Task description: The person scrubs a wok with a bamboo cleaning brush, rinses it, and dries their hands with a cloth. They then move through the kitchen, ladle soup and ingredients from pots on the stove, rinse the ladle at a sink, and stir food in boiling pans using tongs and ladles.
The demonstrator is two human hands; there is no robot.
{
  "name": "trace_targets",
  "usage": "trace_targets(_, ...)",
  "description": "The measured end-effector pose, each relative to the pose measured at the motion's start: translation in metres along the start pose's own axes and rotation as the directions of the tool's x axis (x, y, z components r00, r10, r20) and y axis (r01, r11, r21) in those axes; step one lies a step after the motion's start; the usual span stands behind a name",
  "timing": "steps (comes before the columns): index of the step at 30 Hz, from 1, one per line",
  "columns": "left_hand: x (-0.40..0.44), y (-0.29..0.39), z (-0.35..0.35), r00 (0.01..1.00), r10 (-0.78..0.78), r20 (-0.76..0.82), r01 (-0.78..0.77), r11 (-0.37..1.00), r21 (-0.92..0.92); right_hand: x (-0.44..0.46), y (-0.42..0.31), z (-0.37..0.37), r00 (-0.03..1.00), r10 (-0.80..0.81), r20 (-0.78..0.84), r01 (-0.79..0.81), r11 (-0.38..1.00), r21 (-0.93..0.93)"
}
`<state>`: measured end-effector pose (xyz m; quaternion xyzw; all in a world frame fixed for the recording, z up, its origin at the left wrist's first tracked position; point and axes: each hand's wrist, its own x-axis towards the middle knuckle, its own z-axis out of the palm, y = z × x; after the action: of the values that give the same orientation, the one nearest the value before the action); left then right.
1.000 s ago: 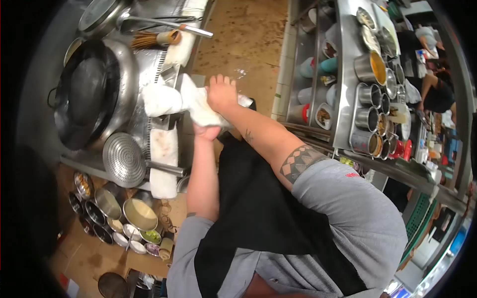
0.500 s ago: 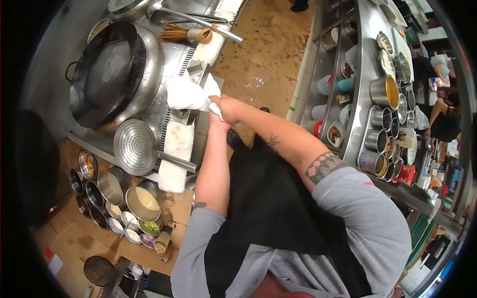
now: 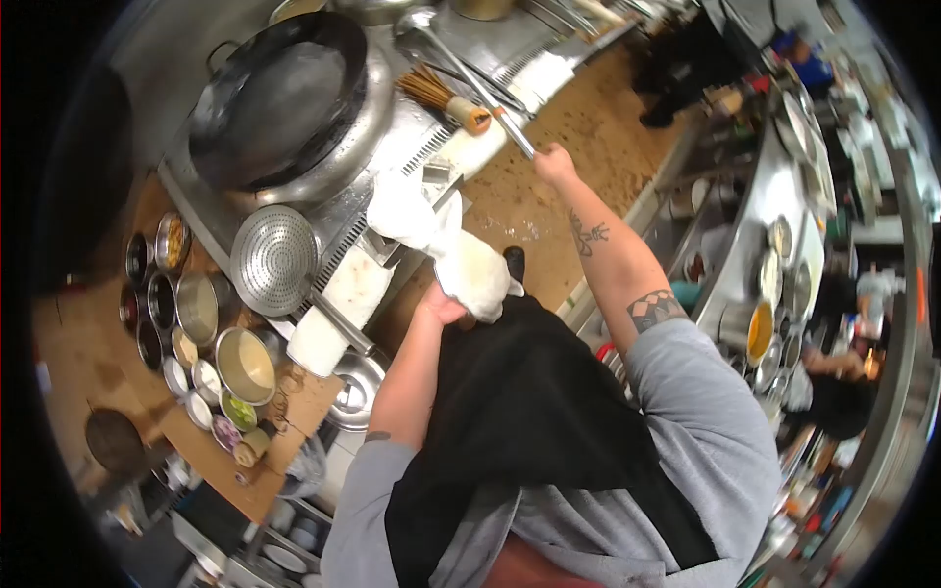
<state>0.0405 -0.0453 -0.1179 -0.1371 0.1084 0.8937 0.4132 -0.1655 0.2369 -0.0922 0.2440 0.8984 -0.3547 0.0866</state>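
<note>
My left hand (image 3: 446,306) is closed on a white cloth (image 3: 475,274) that drapes over its fingers, in front of my apron. My right hand (image 3: 556,165) is closed around the handle end of a long metal ladle (image 3: 478,86). The ladle's bowl lies on the range at the back. Under its handle rests a bamboo wok brush (image 3: 441,100). Another white cloth (image 3: 397,211) hangs at the range's edge, close to the one I hold. To the left sit a dark wok (image 3: 279,103) on a burner and a perforated strainer (image 3: 274,260).
Several metal pots and bowls of ingredients stand at lower left, among them a pot (image 3: 245,365) and a bowl of chopped greens (image 3: 238,409). A steel counter (image 3: 745,211) with pans runs along the right. Other people are at work at far right and at the back.
My hands have come apart. My right hand has moved forward and right onto the ladle handle. My left hand has come back toward me with the cloth. The view has turned.
</note>
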Motion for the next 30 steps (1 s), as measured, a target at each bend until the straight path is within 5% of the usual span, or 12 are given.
trace_targets(3, 0.008, -0.013, -0.01, 0.996, -0.006, -0.09, 0.014, 0.996, 0.089, 0.017, -0.007, 0.006, 0.991, 0.061, 0.123, -0.081, 0.983, 0.167)
trace_targets(6, 0.011, -0.023, 0.01, 0.993, 0.054, -0.109, -0.048, 0.997, 0.057, 0.032, -0.016, -0.009, 0.883, 0.082, 0.462, -0.272, 0.891, 0.362)
trace_targets(12, 0.039, -0.029, 0.033, 0.957, 0.259, -0.126, -0.251, 0.965, 0.079, -0.012, -0.066, -0.055, 0.798, -0.189, 0.572, -0.228, 0.784, 0.577)
trace_targets(19, 0.101, 0.009, 0.082, 0.91, 0.415, 0.018, -0.415, 0.91, -0.019, -0.089, -0.047, -0.018, 0.771, -0.28, 0.572, -0.024, 0.885, 0.465)
trace_targets(21, 0.109, 0.019, 0.089, 0.891, 0.436, -0.124, -0.439, 0.898, 0.004, -0.1, -0.033, -0.014, 0.769, -0.295, 0.567, 0.024, 0.9, 0.436)
trace_targets(23, 0.112, 0.028, 0.117, 0.813, 0.466, -0.349, -0.503, 0.864, -0.019, -0.099, -0.017, -0.017, 0.715, -0.386, 0.583, 0.278, 0.922, 0.269)
trace_targets(25, 0.128, 0.032, 0.07, 0.825, 0.547, -0.139, -0.533, 0.836, 0.129, -0.097, -0.006, -0.026, 0.627, -0.441, 0.642, 0.513, 0.854, 0.086)
trace_targets(30, 0.151, 0.028, 0.072, 0.669, 0.577, -0.468, -0.424, 0.814, 0.397, -0.11, 0.019, -0.035, 0.603, -0.236, 0.762, 0.138, 0.972, 0.191)
